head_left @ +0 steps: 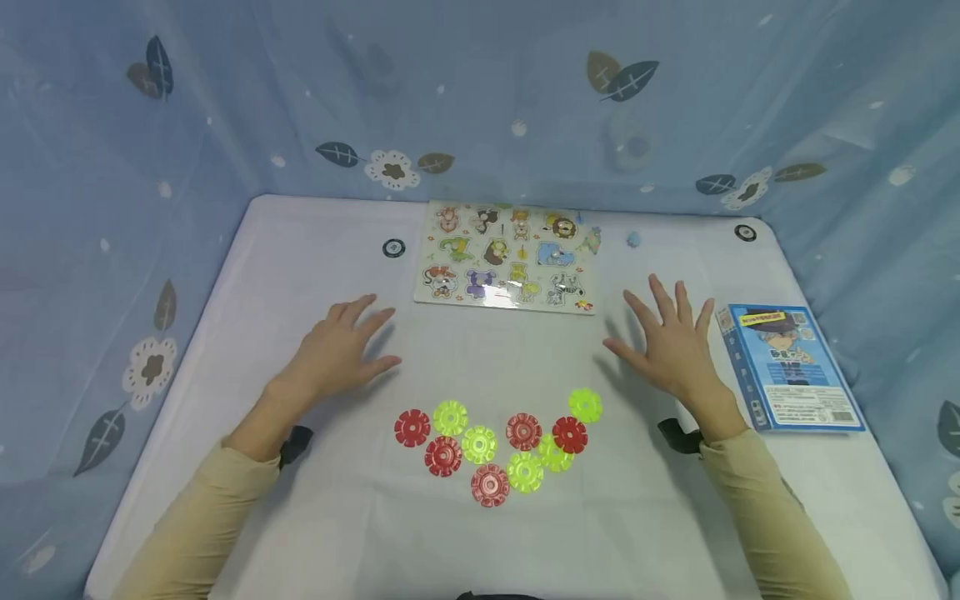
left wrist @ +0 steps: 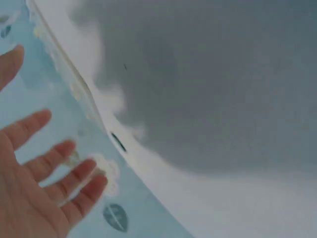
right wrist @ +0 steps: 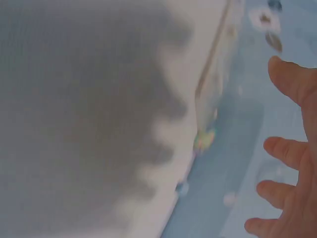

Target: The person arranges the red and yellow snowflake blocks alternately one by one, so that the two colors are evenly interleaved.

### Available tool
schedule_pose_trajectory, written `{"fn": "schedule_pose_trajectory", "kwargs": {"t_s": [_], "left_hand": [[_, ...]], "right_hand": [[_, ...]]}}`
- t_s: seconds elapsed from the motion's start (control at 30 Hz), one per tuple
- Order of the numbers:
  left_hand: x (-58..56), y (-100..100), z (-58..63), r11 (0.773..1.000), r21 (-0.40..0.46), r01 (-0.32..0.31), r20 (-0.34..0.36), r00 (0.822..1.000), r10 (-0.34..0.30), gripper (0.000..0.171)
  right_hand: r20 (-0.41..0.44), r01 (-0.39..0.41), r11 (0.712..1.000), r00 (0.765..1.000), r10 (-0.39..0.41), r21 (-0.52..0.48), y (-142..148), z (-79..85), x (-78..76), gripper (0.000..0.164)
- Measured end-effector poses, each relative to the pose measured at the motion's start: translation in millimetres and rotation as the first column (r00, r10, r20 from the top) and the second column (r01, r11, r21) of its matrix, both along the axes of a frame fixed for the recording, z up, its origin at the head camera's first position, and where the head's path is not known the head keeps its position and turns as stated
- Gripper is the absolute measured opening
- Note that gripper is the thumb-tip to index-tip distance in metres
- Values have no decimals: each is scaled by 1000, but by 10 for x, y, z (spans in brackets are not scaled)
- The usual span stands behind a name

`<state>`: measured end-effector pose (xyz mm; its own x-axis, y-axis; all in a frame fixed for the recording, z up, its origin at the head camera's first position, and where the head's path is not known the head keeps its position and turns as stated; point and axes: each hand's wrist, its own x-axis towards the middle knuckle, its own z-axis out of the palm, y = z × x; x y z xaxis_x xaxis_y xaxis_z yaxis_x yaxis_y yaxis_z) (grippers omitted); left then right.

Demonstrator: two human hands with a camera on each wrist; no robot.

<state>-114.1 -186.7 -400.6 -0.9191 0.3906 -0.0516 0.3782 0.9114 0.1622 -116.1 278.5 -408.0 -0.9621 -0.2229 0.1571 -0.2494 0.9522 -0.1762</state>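
Note:
My left hand (head_left: 330, 354) hovers over the white table with its fingers spread, left of the discs and holding nothing. On the other side my right hand (head_left: 671, 346) is also spread and bare, between the animal puzzle board (head_left: 504, 305) and a blue box (head_left: 795, 367). Between and below the hands lie several notched plastic discs, red (head_left: 412, 427) and yellow-green (head_left: 478, 444), in a zigzag. A dark red disc (head_left: 570, 435) overlaps a yellow-green one (head_left: 555, 454) at the right. Both wrist views show the spread fingers with shadows on the cloth.
Animal pieces, such as a purple one (head_left: 481, 283) and a zebra (head_left: 564, 288), sit on the board at the back. A small blue piece (head_left: 633, 240) lies right of it. Round black markers (head_left: 393, 248) are on the tabletop. A patterned blue curtain (head_left: 480, 100) surrounds the table.

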Motion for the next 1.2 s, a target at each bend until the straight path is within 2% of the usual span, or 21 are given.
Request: {"fn": "schedule_pose_trajectory", "kwargs": {"t_s": [0.07,0.17,0.27,0.33,0.5,0.63,0.73,0.83,0.97,1.07,1.13,1.2], "left_hand": [[59,54,4,998,3,69,10,998,-69,69],[165,130,8,984,12,178,23,984,-178,58],[270,190,10,963,13,270,44,962,-271,52],[332,215,11,953,14,304,70,950,-304,51],[449,239,23,933,45,357,125,925,-360,46],[495,249,-2,914,64,400,145,903,-405,43],[520,260,-29,909,58,413,145,897,-417,41],[542,280,-45,907,52,419,138,896,-422,37],[562,307,-80,896,46,442,137,885,-444,35],[569,322,-90,891,48,452,152,878,-453,34],[572,331,-90,890,59,452,163,875,-456,33],[577,339,-94,888,69,455,171,872,-460,31]], "right_hand": [[8,-73,997,997,73,15,-107,-16,-8,74],[18,-182,981,983,181,64,-290,-30,-1,72],[26,-287,953,958,286,98,-476,-43,26,70],[43,-359,928,933,357,103,-594,-47,57,68],[102,-533,843,844,526,72,-830,-52,173,62],[125,-629,777,773,622,21,-967,-62,283,52],[133,-690,724,718,684,-3,-1082,-71,357,43],[140,-752,659,652,745,-4,-1209,-71,409,34],[136,-818,575,570,810,6,-1378,-80,463,22],[134,-856,517,515,847,24,-1492,-91,483,22],[150,-873,486,487,861,48,-1554,-94,493,25],[171,-883,464,470,866,73,-1602,-93,507,27]]}}
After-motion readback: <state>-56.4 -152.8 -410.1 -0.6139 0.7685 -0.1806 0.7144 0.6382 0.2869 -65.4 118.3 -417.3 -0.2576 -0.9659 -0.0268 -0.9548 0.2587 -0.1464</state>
